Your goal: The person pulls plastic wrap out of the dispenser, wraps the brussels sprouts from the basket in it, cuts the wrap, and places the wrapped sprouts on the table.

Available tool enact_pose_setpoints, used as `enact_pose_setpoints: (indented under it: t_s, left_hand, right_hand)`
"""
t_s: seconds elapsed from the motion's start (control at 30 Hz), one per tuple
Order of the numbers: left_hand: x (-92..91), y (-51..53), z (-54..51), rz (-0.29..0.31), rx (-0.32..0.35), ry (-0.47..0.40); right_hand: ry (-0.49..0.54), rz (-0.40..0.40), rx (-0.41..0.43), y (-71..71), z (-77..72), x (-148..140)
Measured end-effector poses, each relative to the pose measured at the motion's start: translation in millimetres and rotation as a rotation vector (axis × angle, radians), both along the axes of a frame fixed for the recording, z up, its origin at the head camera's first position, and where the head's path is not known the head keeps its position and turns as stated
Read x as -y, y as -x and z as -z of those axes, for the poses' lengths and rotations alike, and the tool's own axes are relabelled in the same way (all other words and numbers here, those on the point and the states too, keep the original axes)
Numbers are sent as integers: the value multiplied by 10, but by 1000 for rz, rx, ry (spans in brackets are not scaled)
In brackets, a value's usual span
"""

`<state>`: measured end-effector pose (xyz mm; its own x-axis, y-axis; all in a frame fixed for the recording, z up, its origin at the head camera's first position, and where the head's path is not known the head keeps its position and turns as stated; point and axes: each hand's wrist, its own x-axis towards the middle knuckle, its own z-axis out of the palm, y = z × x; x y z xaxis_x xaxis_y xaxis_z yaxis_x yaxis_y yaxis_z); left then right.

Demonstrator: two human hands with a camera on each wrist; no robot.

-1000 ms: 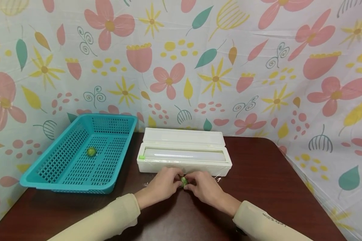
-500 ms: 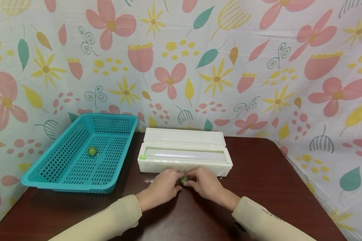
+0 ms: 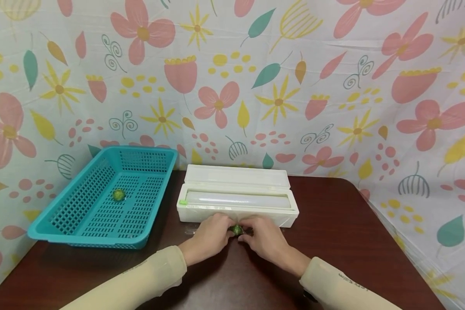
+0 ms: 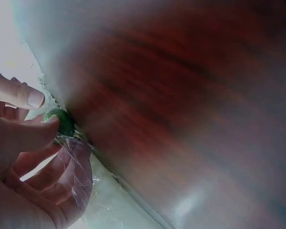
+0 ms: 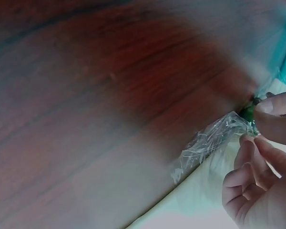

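Observation:
A small round green fruit (image 3: 237,230) is partly wrapped in clear cling film (image 5: 205,145), low in front of the white box. My left hand (image 3: 212,234) grips the fruit from the left; in the left wrist view its thumb presses the fruit (image 4: 62,122) and film stretches over its fingers. From the right, my right hand (image 3: 266,239) pinches the film close against the fruit, thumb and fingers curled. Fingers hide part of the fruit. The white cling film box (image 3: 238,215) has its lid raised, with the film roll (image 3: 236,199) inside.
On the left stands a teal plastic basket (image 3: 160,206) holding another green fruit (image 3: 119,195). A green slider (image 3: 183,202) sits at the box's left edge. Behind the dark wooden table (image 3: 333,241) hangs a floral curtain (image 3: 217,64).
Both hands stay at the fruit while the fingers shift their hold. The right thumb has moved off the fruit's front, slightly down and right. Basket and box remain where they were.

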<state>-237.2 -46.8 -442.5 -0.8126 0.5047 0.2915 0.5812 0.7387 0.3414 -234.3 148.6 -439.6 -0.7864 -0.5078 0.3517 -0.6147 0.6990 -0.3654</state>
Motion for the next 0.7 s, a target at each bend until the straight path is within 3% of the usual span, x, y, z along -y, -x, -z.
enact_pose_setpoints:
  t_s: [0.3, 0.7]
  left_hand:
    - [-2, -10, 5, 27, -39, 10]
    - [53, -70, -25, 58, -20, 72]
  right_hand:
    - [-23, 36, -33, 38, 18, 39]
    - [-28, 27, -53, 35, 1, 48]
